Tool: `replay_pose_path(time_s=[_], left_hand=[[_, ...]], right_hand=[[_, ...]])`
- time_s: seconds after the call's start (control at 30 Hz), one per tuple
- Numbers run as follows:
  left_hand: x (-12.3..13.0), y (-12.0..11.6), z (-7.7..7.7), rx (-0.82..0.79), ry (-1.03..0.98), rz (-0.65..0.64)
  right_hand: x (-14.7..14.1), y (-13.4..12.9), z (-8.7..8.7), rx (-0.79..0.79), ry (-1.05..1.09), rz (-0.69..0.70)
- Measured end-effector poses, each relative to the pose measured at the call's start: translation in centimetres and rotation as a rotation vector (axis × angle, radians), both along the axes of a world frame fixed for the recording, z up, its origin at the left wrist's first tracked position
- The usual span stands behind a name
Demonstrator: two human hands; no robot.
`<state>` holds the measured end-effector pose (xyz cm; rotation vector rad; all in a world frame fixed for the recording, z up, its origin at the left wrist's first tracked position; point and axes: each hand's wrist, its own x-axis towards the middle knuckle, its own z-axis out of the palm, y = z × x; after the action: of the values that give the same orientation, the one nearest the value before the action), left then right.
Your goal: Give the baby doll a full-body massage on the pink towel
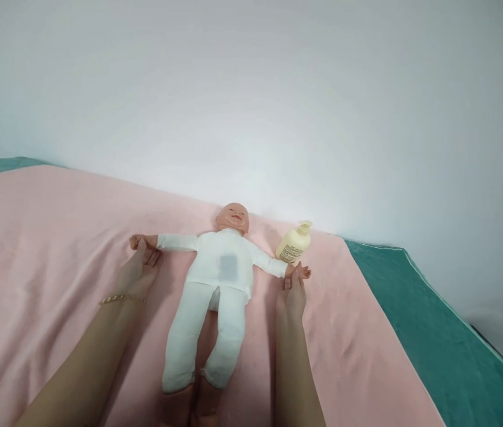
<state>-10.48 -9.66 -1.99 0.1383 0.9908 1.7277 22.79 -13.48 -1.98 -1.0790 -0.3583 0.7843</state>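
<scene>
A baby doll (204, 261) with a white cloth body lies on its back, head away from me, both arms stretched out sideways. A grey patch shows on its chest. My left hand (139, 270), with a gold bracelet at the wrist, is closed around the doll's hand on the left. On the other side, my right hand (295, 296) grips the doll's hand at its wrist, thumb on top. Just beyond that hand stands a pale yellow pump bottle (293, 243), tilted in view, with printed text on its side.
Under the doll is a pink blanket (56, 237) with folds on the left. A green surface (433, 332) shows past its right edge and at the far left corner. Behind everything rises a plain white wall (251, 89).
</scene>
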Motion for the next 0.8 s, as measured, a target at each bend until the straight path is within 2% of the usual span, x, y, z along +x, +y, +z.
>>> replay_pose_path(time_s=[0.07, 0.17, 0.27, 0.37, 0.5, 0.6, 0.7, 0.8], left_hand=[[-0.4, 0.7, -0.7, -0.049, -0.070, 0.025], [-0.4, 0.9, -0.9, -0.070, -0.086, 0.062], [-0.1, 0.5, -0.5, -0.049, -0.058, 0.057], [0.8, -0.3, 0.5, 0.037, 0.052, 0.020], [3.2, -2.2, 2.4, 0.249, 0.468, 0.032], [5.1, -3.7, 3.4, 0.322, 0.809, -0.047], [6.2, -4.5, 3.2, 0.415, 1.143, -0.218], [6.5, -4.4, 2.3, 0.584, 1.452, -0.354]], right_hand=[[0.8, 0.5, -0.9, -0.047, 0.048, -0.001], [1.3, 0.9, -1.6, -0.077, 0.063, -0.012], [1.2, 0.8, -1.8, -0.075, 0.037, -0.016], [0.4, 0.2, -1.1, -0.045, -0.005, -0.022], [-1.9, -0.8, 1.1, 0.085, -0.172, -0.079], [-3.9, -1.6, 2.6, 0.189, -0.355, -0.048], [-5.5, -2.3, 2.9, 0.251, -0.559, 0.088], [-6.0, -2.5, 2.1, 0.319, -0.897, 0.212]])
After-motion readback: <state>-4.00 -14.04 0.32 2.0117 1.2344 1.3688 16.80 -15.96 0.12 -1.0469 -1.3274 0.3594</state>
